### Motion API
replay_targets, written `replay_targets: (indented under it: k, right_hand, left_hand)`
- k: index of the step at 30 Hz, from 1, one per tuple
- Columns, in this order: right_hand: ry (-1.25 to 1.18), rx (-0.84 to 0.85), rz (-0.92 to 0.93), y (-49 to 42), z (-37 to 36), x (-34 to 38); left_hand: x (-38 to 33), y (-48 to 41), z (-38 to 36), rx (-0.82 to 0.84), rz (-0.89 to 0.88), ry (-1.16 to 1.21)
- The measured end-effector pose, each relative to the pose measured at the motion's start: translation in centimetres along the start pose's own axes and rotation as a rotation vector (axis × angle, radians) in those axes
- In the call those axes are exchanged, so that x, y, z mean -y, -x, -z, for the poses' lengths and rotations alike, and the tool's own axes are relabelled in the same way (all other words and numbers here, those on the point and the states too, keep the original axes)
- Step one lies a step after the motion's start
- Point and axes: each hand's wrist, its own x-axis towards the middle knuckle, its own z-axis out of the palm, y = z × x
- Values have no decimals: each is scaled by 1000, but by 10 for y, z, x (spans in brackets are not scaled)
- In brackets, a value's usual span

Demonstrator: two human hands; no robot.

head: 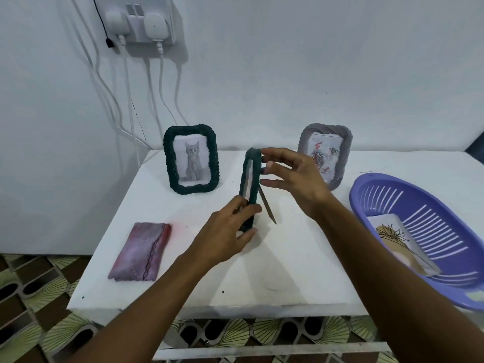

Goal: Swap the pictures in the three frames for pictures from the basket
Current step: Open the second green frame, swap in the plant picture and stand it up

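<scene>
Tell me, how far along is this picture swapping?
Nothing plainly finished: the cat frame and grey frame stand at the back with pictures in. In hand: the left hand grips the middle frame, the right hand touches its top. Remaining: a picture lies in the basket.

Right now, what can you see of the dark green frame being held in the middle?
The dark green frame stands upright, turned edge-on to the camera, so only a pale sliver of its picture shows. Its border looks like twisted cord. A thin brown stand leg angles out behind it, down towards the white table. The left hand grips its lower end; the right hand touches its top with straight fingers.
</scene>
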Motion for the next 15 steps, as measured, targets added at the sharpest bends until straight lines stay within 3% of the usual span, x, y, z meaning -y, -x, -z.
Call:
replay_targets:
  k: [3, 5, 9, 12, 15]
  right_hand:
    - [382, -66, 97, 5, 13, -26]
    - [677, 0, 75, 14, 26, -52]
    - [713, 123, -62, 50, 35, -92]
    - [820, 101, -59, 77, 31, -106]
    - [914, 84, -53, 99, 26, -112]
  left_hand:
    - [4, 5, 4, -77, 79, 248]
    - [7, 11, 7, -62, 191, 421]
    - [13, 25, 4, 59, 394, 720]
    - [23, 39, -4, 134, 424, 608]
    - [29, 54, -10, 192, 354, 290]
